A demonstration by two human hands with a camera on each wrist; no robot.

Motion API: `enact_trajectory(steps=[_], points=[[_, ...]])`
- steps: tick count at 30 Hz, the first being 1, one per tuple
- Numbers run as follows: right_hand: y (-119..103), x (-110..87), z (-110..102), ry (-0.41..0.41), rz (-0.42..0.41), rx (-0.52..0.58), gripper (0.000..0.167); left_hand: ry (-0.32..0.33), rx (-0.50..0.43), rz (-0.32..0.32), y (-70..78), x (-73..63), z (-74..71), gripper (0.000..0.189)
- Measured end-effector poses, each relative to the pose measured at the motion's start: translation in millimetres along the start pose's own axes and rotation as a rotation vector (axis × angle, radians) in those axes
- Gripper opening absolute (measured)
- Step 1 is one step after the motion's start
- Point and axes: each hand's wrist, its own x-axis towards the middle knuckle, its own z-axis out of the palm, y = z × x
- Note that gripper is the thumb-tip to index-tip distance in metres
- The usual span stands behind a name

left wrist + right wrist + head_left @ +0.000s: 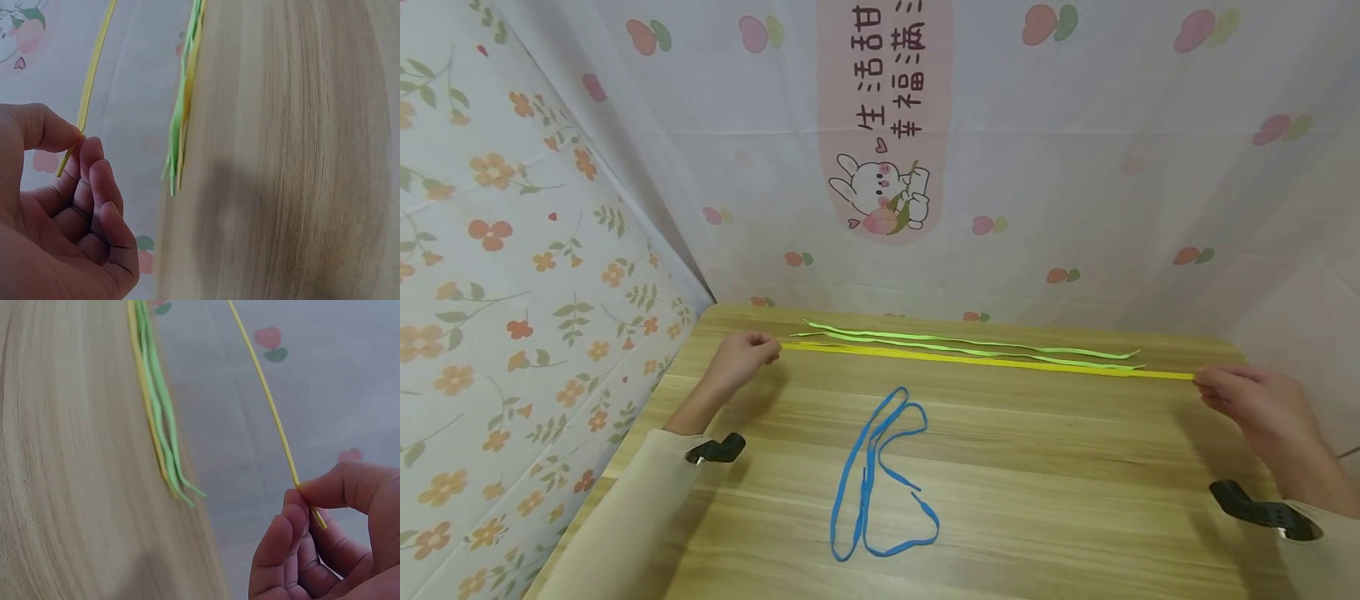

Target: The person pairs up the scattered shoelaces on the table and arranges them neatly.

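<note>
Above the table [1060, 483], hands [742, 362] [1262, 408] pinch yellow lace [94, 72]

From where I stand, I see a desk [1037, 475] of pale wood, its grain running from side to side and its far corners rounded. Behind it hangs a whitish cloth [1075, 183], printed with small pink and orange fruits with green leaves; a faint crease crosses it. On this cloth is a pink panel [883, 108] with dark written characters and a rabbit [880, 187] drawn sideways. To the left, a second cloth [490, 275] shows orange flowers and green sprigs. The light is soft, rather dim.
</note>
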Motion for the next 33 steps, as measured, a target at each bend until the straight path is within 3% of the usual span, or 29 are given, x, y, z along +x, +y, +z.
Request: enact_trajectory(steps=[6, 12, 17, 20, 21, 23, 24, 25, 27, 28, 30, 31, 33], points=[[7, 11.1, 4, 0.006, 0.034, -0.042, 0.037, -0.005, 0.017, -0.006, -10.5, 14.0, 6.0, 0.029], [16, 20.0, 7, 0.004, 0.039, -0.204, 0.039, -0.020, 0.077, 0.017, -22.5, 27.2, 10.6, 0.017], [23, 26.3, 10, 0.024, 0.021, -0.411, 0.036, -0.042, 0.128, 0.070, -30.9, 37.9, 13.8, 0.025], [26, 30.0, 11, 0.055, 0.011, -0.579, 0.026, -0.059, 0.150, 0.071, -31.1, 43.1, 16.5, 0.030], [27, 31.0, 12, 0.065, 0.013, -0.611, 0.022, -0.058, 0.157, 0.090, -37.3, 47.7, 18.0, 0.031], [27, 32.9, 14, 0.075, 0.015, -0.673, 0.016, -0.064, 0.187, 0.052, -30.1, 46.7, 19.5, 0.032], [28, 34.1, 14, 0.077, 0.019, -0.691, 0.016, -0.066, 0.200, 0.054, -40.7, 55.8, 21.9, 0.033], [28, 35.2, 15, 0.076, 0.023, -0.711, 0.017, -0.071, 0.207, 0.040, -41.7, 58.1, 22.5, 0.033], [29, 37.3, 16, 0.078, 0.034, -0.731, 0.020, -0.073, 0.206, 0.080, -59.4, 70.8, 26.3, 0.034], [29, 38.1, 16, 0.077, 0.039, -0.746, 0.026, -0.088, 0.205, 0.061, -54.9, 70.2, 26.1, 0.035], [30, 39.8, 16, 0.076, 0.050, -0.775, 0.033, -0.100, 0.197, 0.087, -65.3, 79.1, 27.8, 0.035], [30, 40.4, 16, 0.075, 0.054, -0.785, 0.037, -0.110, 0.188, 0.083, -59.0, 75.8, 26.9, 0.036], [31, 41.3, 17, 0.077, 0.058, -0.812, 0.043, -0.121, 0.197, 0.076, -64.5, 82.4, 28.1, 0.036]])
